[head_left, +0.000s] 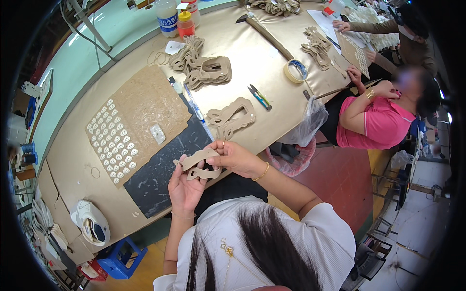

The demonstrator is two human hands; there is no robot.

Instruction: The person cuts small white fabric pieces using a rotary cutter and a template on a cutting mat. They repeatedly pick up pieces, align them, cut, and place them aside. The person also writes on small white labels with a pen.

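Between my two hands is a beige, wavy-edged cut piece (198, 159) with an opening in its middle, held above the table's near edge. My left hand (186, 189) supports its left end with the fingers curled round it. From the right, my right hand (235, 159) pinches its upper right part between thumb and fingers. Just beyond lies a small stack of like beige pieces (233, 116). A dark grey mat (158, 179) lies left of my hands, partly under a brown sheet (145, 104) that bears rows of small white pieces (112, 140).
Thread snips (260, 97), a hammer (267, 34) and a tape roll (295, 72) lie farther off. Bundles of beige pieces (208, 72) sit near bottles (186, 24). A white iron-like device (91, 223) stands left. A person in pink (376, 119) sits at right, beside a plastic-lined bin (291, 157).
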